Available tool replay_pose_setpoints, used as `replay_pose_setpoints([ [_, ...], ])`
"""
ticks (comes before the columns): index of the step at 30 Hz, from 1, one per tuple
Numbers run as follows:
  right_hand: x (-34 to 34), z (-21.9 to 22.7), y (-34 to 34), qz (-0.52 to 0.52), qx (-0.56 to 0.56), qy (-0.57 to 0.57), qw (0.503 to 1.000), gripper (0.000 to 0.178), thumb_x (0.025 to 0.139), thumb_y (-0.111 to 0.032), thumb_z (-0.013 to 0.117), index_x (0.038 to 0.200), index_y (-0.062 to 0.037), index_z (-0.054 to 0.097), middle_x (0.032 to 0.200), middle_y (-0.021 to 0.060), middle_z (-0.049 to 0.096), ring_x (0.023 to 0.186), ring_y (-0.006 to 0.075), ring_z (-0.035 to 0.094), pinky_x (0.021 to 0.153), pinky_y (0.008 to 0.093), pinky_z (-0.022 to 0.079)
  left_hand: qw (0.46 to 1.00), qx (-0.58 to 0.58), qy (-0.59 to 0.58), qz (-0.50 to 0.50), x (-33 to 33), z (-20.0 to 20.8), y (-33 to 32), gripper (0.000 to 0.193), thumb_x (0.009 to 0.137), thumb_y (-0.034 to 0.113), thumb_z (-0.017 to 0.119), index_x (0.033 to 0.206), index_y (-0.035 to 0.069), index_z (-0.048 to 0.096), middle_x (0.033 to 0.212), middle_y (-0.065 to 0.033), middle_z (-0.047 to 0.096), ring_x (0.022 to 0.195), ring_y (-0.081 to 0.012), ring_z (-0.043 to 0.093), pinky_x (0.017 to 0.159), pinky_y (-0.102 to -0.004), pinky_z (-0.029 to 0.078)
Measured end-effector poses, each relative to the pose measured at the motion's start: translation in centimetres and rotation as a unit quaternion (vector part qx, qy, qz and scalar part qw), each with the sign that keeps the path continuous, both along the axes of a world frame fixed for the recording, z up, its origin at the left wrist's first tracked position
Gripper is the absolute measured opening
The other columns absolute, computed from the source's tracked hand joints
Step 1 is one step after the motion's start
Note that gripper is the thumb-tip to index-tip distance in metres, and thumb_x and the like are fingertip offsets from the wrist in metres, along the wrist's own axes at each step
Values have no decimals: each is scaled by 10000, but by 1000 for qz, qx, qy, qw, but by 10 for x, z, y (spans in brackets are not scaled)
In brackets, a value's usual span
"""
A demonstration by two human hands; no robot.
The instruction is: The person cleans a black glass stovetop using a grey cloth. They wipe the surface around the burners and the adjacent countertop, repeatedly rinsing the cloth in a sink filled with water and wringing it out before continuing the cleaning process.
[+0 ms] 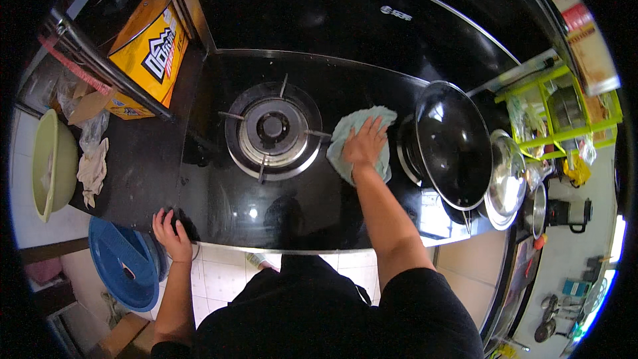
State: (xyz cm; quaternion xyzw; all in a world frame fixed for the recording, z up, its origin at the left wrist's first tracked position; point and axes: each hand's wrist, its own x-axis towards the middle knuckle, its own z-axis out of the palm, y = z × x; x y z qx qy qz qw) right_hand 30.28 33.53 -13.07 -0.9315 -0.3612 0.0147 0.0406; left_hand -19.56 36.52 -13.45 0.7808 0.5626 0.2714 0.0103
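Note:
My right hand (pixel 365 145) presses a pale green cloth (pixel 341 141) onto the black glossy stovetop (pixel 319 206), fingers spread over the cloth. The cloth lies between the left gas burner (pixel 272 130) and a black wok (pixel 458 146). The burner has a round metal drip ring and several pan-support prongs. The wok sits tilted over the right burner, hiding most of it. My left hand (pixel 174 234) rests at the front edge of the counter, left of the stove, fingers apart and holding nothing.
Left of the stove stand a yellow carton (pixel 149 60) and a light green basin (pixel 56 166), with a crumpled rag (pixel 93 173) nearby. A blue tub (pixel 123 262) is below. At right are a shiny metal lid (pixel 505 179), a metal pot (pixel 537 209) and a lime-green rack (pixel 551 139).

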Motion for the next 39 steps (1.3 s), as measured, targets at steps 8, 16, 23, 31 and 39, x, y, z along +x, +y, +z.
replay_pose_setpoints([
  [8, 94, 18, 136, -278, 28, 73, 957, 731, 900, -466, 327, 1400, 54, 205, 1488, 224, 139, 1361, 424, 145, 1102, 495, 135, 998, 11, 51, 42, 9, -5, 0, 361, 874, 269, 464, 1153, 47, 516, 1309, -182, 434, 1229, -410, 338, 1004, -519, 228],
  [16, 119, -88, 273, -483, 23, -49, 874, 516, 911, -359, 411, 1325, -52, 411, 1391, 135, 366, 1276, 311, 355, 1058, 438, 265, 999, -25, 14, 33, 24, 7, 11, 356, 762, 190, 538, 1100, 79, 529, 1274, -173, 452, 1206, -411, 358, 1011, -553, 209],
  [23, 35, -76, 371, -75, -62, 382, 919, 408, 870, -263, 450, 1176, -15, 553, 1226, 174, 543, 1113, 316, 519, 937, 433, 395, 997, -35, -17, 65, 17, 6, 6, 293, 705, 175, 581, 987, 97, 595, 1245, -131, 478, 1215, -391, 363, 1002, -573, 208],
  [31, -204, -61, 392, -109, -4, 7, 994, 597, 853, -368, 443, 1401, -157, 332, 1503, 128, 180, 1363, 399, 131, 1059, 577, 150, 997, -32, -43, 56, 11, 3, 6, 304, 709, 183, 590, 1007, 121, 594, 1240, -118, 485, 1206, -375, 377, 995, -573, 223],
  [39, -310, 24, 209, 430, -90, 141, 887, 573, 822, -175, 449, 1378, -77, 357, 1449, 197, 278, 1374, 380, 151, 1091, 530, 156, 994, -22, -94, 46, 8, 4, 1, 359, 720, 195, 606, 1065, 99, 578, 1258, -135, 467, 1209, -398, 369, 990, -567, 248],
])
